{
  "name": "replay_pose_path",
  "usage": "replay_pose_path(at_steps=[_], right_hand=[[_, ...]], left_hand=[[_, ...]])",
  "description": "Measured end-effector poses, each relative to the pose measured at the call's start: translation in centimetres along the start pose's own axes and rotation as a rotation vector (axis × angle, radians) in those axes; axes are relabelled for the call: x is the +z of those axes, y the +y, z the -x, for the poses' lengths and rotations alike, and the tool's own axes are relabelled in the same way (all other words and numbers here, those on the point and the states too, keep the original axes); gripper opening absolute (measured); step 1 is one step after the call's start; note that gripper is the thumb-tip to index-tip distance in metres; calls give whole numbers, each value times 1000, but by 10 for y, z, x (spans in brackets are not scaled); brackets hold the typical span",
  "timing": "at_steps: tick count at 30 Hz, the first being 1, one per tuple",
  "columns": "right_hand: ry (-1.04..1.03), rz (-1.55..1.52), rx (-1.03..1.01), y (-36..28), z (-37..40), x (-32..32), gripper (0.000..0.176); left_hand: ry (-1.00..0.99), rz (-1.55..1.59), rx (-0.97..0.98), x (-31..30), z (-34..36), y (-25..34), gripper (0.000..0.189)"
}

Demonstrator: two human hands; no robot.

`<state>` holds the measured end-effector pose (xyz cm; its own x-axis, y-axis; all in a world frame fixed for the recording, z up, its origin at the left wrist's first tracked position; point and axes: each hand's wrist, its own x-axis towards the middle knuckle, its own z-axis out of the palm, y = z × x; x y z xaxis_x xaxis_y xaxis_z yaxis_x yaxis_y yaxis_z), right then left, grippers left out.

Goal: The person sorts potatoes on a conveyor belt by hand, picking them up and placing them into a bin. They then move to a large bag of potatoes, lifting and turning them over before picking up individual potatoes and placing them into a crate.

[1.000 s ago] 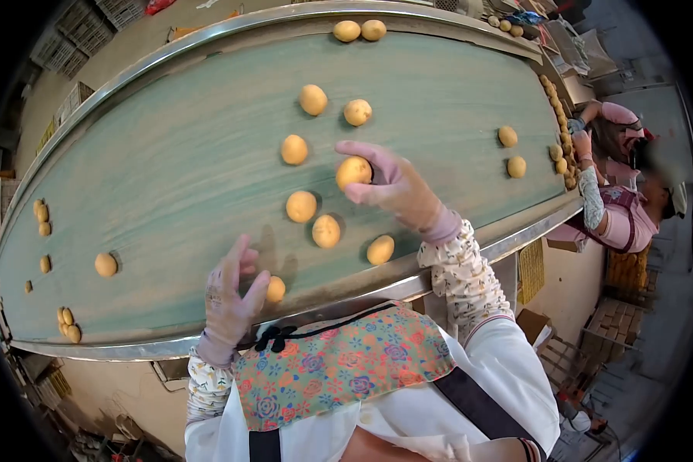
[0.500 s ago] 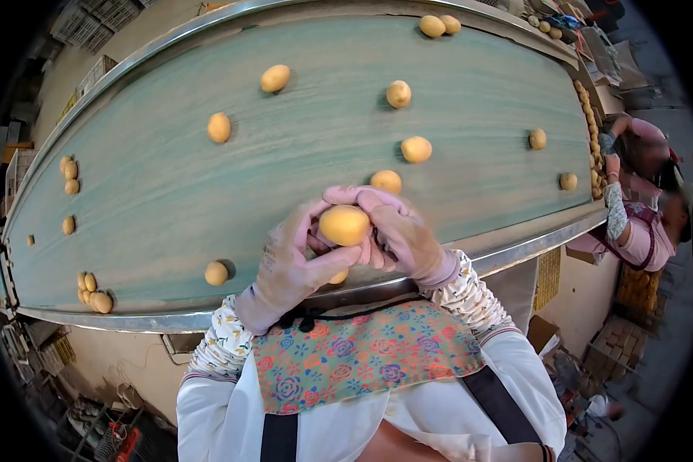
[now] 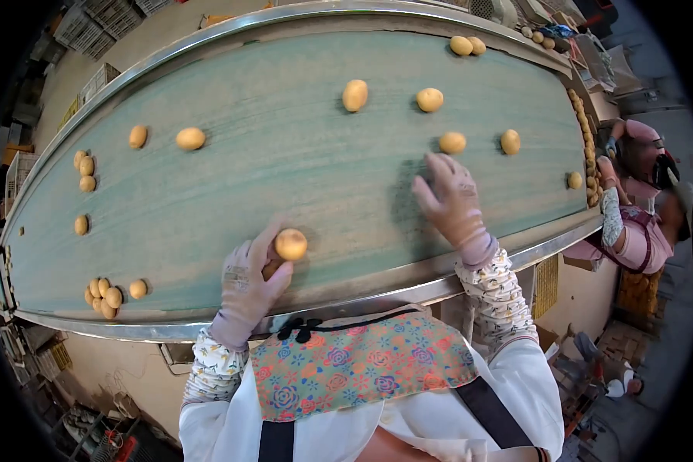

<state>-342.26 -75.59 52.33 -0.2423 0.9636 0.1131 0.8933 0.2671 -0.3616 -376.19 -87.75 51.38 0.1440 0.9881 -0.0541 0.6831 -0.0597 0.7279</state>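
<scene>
Left hand (image 3: 252, 276) curled, gripping a dark-patched potato (image 3: 291, 244); right hand (image 3: 453, 204) half-open, empty, near another potato (image 3: 453, 142)

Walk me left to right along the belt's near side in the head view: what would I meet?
Potato cluster → lone potato → gloved left hand → dark-patched potato at its fingertips → gloved right hand → small potato → a co-worker's patterned sleeve.

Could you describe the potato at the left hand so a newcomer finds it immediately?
Find the green belt, then the gloved left hand above its near edge. The potato is at that hand's thumb and forefinger. Unlike the loose potatoes on the belt, it is held and shows a dark patch.
</scene>
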Motion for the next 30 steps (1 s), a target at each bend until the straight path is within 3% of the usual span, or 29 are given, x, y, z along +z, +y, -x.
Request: replay_pose_path(at_steps=[2, 4, 6, 7, 9, 10, 12, 14, 16, 17, 18, 19, 20, 22, 24, 25, 26, 28, 30], right_hand=[[62, -118, -163, -30, -29, -7, 63], [100, -127, -381, -74, -69, 3, 65], [151, -26, -380, -74, -114, 39, 67], [179, 5, -398, -83, -136, 59, 68], [-142, -119, -365, -91, -139, 78, 69], [-151, -98, -478, -93, -123, 88, 70], [-419, -104, -705, -120, -81, 61, 69], [-604, -109, -789, -136, -52, 48, 66], [-531, -107, -797, -147, -53, 49, 59], [-482, -104, -780, -148, -52, 46, 56], [-419, -45, -808, -144, -48, 26, 52], [-366, 21, -827, -173, -49, 16, 49], [-316, 89, -841, -195, -49, 7, 45], [-317, 12, -934, -231, -43, -11, 35], [-399, -38, -1054, -256, -37, -26, 35], [-455, -59, -1117, -267, -35, -36, 35], [-498, -72, -1157, -275, -29, -41, 35], [-571, -101, -1210, -284, -26, -53, 35], [-635, -128, -1243, -293, -25, -64, 35]], left_hand=[[-107, -148, -19, 5, 8, -11, 69], [-145, 12, 137, 10, 5, 7, 68], [-203, 149, 295, 20, -1, 11, 69], [-168, 68, 360, 10, 1, 15, 68], [3, 29, 303, -13, 12, 5, 64], [91, 8, 272, -28, 16, -8, 63], [282, -77, -15, -63, 41, -54, 59], [582, -468, -274, -102, 66, -104, 59], [638, -806, -647, -124, 90, -143, 61], [538, -705, -637, -115, 93, -141, 62], [440, -611, -608, -100, 83, -103, 63], [331, -510, -578, -92, 80, -90, 64], [304, -486, -197, -74, 77, -82, 57], [161, -197, -13, -63, 62, -41, 58], [276, -71, -44, -74, 58, -34, 52], [331, -90, -152, -90, 60, -43, 49], [474, -309, -119, -103, 66, -55, 49], [431, -667, -371, -128, 99, -114, 61], [362, -867, -497, -127, 107, -136, 69]])
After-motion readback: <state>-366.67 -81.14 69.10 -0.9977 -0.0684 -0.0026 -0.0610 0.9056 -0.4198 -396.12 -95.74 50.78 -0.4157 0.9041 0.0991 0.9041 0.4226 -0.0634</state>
